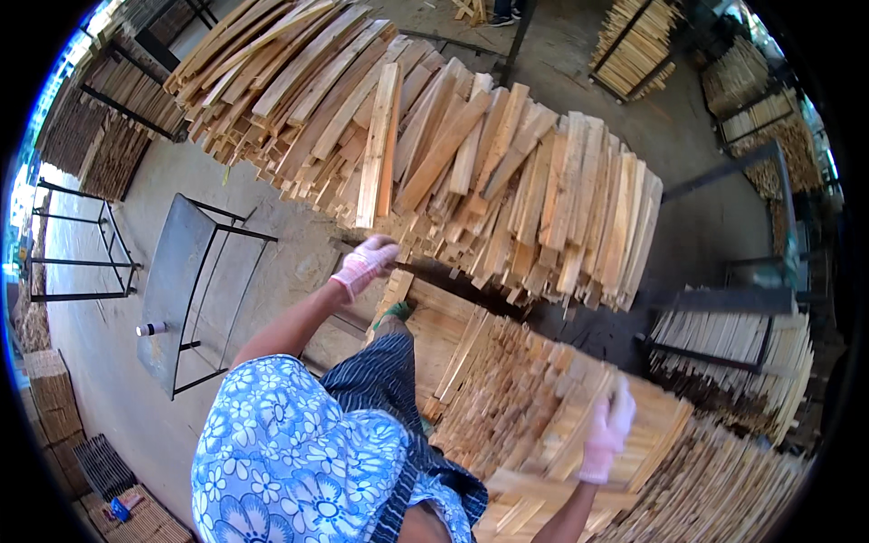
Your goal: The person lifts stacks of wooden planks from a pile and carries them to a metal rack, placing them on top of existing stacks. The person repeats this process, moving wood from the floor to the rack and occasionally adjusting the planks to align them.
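My left hand [367,261], in a pinkish-white knitted glove, is at the near side of a long pile of loose wooden strips [453,154]. Its fingers are curled, and whatever they might hold is hidden. One pale strip [373,163] sticks out of the pile just beyond it. To the right, my right hand [607,433], gloved alike, is slightly blurred, its fingers stretched out. It hovers over or rests on a neat stack of wooden strips [516,389]; contact cannot be made out.
A dark metal table [186,285] with a small bottle [150,329] stands at left. More strips are stacked at the lower right [715,480]. A metal frame [738,299] stands at right. Other wood stacks [634,50] line the far side. A person's legs [503,11] show at the top.
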`<act>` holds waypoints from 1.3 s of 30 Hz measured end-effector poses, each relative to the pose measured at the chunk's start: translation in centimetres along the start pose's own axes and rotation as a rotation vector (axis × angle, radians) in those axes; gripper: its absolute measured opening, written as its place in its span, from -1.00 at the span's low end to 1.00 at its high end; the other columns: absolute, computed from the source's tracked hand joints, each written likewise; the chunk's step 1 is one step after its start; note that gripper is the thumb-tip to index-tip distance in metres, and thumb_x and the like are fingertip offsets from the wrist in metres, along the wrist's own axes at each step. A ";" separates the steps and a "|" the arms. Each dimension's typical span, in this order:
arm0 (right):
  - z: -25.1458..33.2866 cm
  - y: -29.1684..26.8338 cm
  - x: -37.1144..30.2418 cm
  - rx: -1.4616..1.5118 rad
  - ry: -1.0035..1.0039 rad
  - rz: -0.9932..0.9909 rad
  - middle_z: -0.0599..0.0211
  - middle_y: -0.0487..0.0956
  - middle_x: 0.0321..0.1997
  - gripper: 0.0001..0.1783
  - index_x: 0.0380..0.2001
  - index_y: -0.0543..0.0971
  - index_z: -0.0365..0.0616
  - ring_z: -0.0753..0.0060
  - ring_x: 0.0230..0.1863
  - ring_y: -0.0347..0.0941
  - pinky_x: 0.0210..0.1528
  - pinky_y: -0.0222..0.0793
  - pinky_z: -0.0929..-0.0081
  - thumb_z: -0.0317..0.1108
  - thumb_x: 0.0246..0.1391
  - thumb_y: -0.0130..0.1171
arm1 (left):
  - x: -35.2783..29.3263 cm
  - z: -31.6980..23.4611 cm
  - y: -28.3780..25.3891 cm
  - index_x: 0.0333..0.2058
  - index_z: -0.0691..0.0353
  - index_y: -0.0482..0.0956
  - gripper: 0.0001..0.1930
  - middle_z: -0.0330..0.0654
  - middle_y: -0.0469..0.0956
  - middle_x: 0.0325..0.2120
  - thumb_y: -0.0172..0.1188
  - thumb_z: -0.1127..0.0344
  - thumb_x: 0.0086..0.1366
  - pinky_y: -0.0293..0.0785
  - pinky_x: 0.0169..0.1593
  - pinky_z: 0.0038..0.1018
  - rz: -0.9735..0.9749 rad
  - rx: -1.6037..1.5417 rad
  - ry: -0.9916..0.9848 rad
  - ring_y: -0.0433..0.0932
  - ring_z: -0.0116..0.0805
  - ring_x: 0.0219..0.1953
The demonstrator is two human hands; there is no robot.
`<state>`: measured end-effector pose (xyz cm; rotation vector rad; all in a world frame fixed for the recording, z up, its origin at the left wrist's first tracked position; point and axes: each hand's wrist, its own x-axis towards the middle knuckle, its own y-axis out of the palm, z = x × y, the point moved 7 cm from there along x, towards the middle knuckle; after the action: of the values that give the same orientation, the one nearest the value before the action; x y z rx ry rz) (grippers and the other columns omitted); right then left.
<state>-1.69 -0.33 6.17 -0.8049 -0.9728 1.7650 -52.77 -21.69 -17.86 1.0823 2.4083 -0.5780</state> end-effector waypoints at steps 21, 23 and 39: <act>13.8 49.1 43.2 -0.053 0.330 -0.023 -0.20 0.34 0.23 0.06 0.25 0.13 -0.22 -0.38 0.23 0.32 0.24 0.30 -0.12 0.38 -0.03 0.20 | 16.0 -0.4 -5.6 0.43 0.36 -0.06 -0.10 0.08 0.14 0.39 0.27 0.52 0.20 0.15 0.40 -0.35 -0.392 -0.020 0.263 0.20 -0.15 0.39; 14.1 47.7 43.2 0.037 0.366 0.011 -0.24 0.34 0.23 0.00 0.21 0.20 -0.29 -0.33 0.24 0.32 0.27 0.29 -0.06 0.27 -0.04 0.28 | 15.9 -1.9 -4.0 0.42 0.30 -0.01 -0.11 0.00 0.22 0.33 0.27 0.57 0.17 0.22 0.37 -0.36 -0.283 -0.261 0.269 0.25 -0.20 0.34; 27.1 54.9 21.8 0.631 0.411 0.312 -0.24 0.25 0.38 0.03 0.46 0.02 -0.27 -0.16 0.37 0.21 0.41 0.09 0.13 0.12 0.19 0.25 | 25.1 -9.2 -2.4 0.45 -0.08 0.07 0.07 0.23 -0.02 0.43 0.45 0.08 -0.02 0.28 0.35 -0.12 -0.288 0.593 -0.006 0.10 0.20 0.43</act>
<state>-54.74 -0.88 -31.43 -0.8753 -0.0002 1.9045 -71.65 -3.44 -23.45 0.9337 2.4646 -1.4561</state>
